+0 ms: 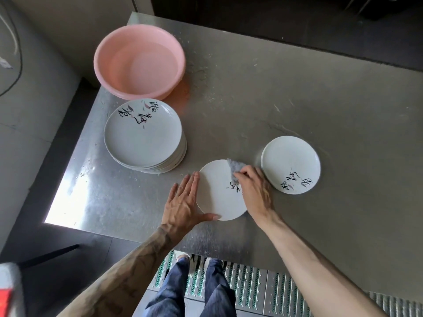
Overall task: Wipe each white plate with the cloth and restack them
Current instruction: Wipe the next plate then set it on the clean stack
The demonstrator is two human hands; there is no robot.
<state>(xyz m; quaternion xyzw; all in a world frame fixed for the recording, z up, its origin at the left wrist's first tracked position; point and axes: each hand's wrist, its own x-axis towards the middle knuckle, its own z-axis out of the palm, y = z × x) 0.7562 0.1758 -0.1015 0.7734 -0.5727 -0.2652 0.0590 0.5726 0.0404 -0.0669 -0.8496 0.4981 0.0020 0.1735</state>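
A white plate [216, 191] with black brush writing lies flat on the steel table in front of me. My left hand [183, 202] rests against its left rim, fingers spread and thumb along the near edge. My right hand [254, 191] presses a grey cloth [235, 168] onto the plate's upper right part. To the left stands a tall stack of plates [143, 136] with the same writing. On the right sits a short stack of plates [291, 164].
A pink basin [139, 61] with water stands at the table's back left, behind the tall stack. The steel table [286, 99] stretches to the right and back. Its left edge drops to a dark floor; a grated mat lies under my feet.
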